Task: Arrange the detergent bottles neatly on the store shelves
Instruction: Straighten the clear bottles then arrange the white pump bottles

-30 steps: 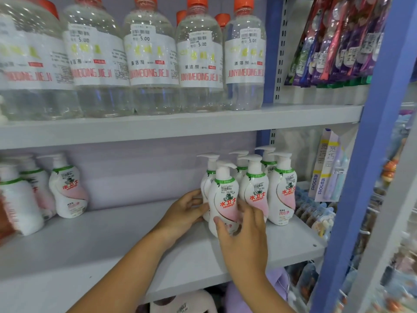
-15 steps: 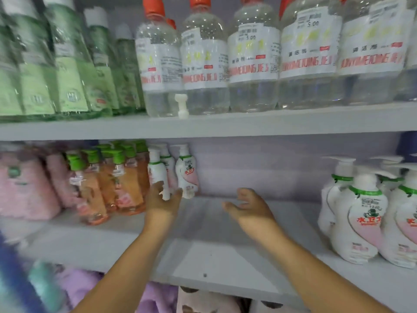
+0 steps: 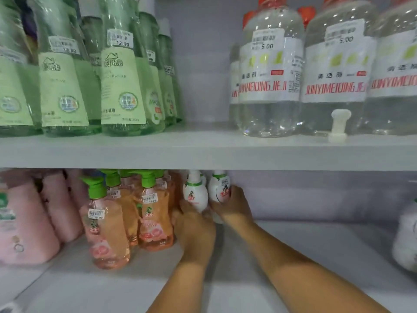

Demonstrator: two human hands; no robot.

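Both hands have reached the far left of the lower shelf (image 3: 316, 240): the left hand (image 3: 194, 224) grips one white pump bottle (image 3: 195, 195), and the right hand (image 3: 234, 206) grips the second white pump bottle (image 3: 220, 188). A third white bottle behind them is mostly hidden, and the upper shelf (image 3: 203, 152) cuts off their pump heads.

Upper left of the frame: about five green bottles (image 3: 121, 86) in view. Upper right: three clear orange-capped bottles (image 3: 269, 73) in front, plus one loose white pump head (image 3: 339, 125). Lower left: at least four orange bottles (image 3: 155, 213), two white pump bottles (image 3: 195, 195), several pink pouches (image 3: 27, 222).
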